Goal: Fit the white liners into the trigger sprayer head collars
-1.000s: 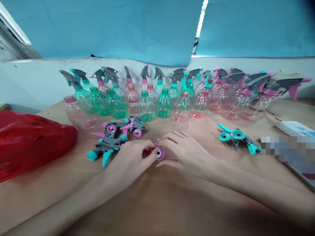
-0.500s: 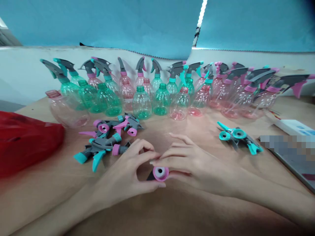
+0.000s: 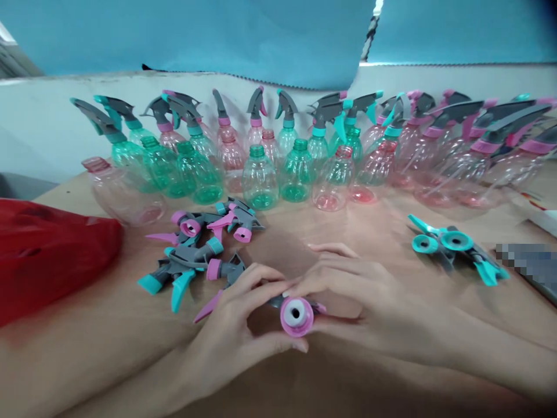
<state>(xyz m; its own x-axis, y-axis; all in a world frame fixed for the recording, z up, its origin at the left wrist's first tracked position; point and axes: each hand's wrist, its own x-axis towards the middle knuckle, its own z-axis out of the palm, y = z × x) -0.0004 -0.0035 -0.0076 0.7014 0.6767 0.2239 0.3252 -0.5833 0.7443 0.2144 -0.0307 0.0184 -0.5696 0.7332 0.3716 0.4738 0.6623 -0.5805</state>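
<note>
Between my two hands is a grey trigger sprayer head [image 3: 296, 317] with a pink collar, its round opening turned up toward me. My left hand [image 3: 248, 325] grips it from the left, thumb and forefinger at the pink collar. From the right, my right hand [image 3: 348, 296] holds the sprayer body, its fingertips meeting those of the left. Much of the body is hidden by my fingers. Just left of my left hand lies a pile of loose sprayer heads [image 3: 191, 255], grey with pink or teal parts. Two teal-collared sprayer heads [image 3: 456, 247] lie to the right.
Behind stand open-necked bottles [image 3: 260, 180], green and pink, with a row of sprayer-topped bottles [image 3: 319, 136] along the wall. A red bag or cloth [image 3: 52, 261] sits at the left. At the right edge is a dark flat object [image 3: 528, 273], partly blurred out.
The view has shifted, so most things sit elsewhere in the picture. The held sprayer head shows more of its pink collar and a pink part by my right fingers. Both hands keep their hold.
</note>
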